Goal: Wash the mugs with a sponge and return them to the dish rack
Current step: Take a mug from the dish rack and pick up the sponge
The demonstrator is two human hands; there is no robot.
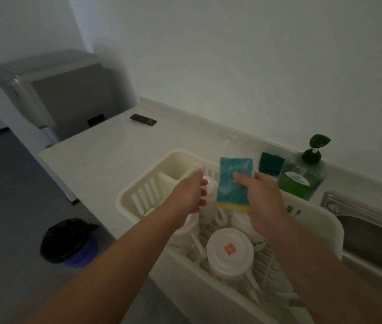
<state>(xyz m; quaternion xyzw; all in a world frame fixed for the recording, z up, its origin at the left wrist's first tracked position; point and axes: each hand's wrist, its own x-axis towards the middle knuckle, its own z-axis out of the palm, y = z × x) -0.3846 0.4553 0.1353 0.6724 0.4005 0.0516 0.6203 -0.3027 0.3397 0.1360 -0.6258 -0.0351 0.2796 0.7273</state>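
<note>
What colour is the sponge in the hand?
The sponge is teal on top with a yellow strip along its bottom edge, shown in the head view.

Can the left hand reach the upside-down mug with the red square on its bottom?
Probably yes. The mug with the red square sits uncovered in the dish rack, close to the left hand, and nothing lies over it.

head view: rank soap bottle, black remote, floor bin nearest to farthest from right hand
1. soap bottle, just right of the right hand
2. black remote, back left on the counter
3. floor bin, lower left, below the counter
</note>
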